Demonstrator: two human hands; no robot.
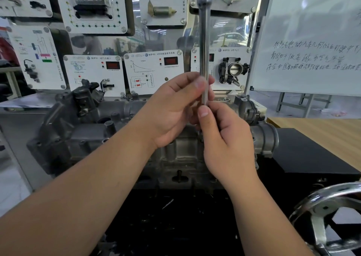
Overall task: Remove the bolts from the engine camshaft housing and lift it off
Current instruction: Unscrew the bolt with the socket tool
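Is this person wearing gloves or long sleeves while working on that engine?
No. The left hand and right hand are bare, without gloves, rings or a watch. Both forearms are uncovered as far as the picture shows, with no sleeve in view.

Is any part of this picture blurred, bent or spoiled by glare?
Head view: the tool shaft is slightly soft; the wide lens bends the whiteboard edge and panels; the clear wall behind shows reflections; both hands look sharp.
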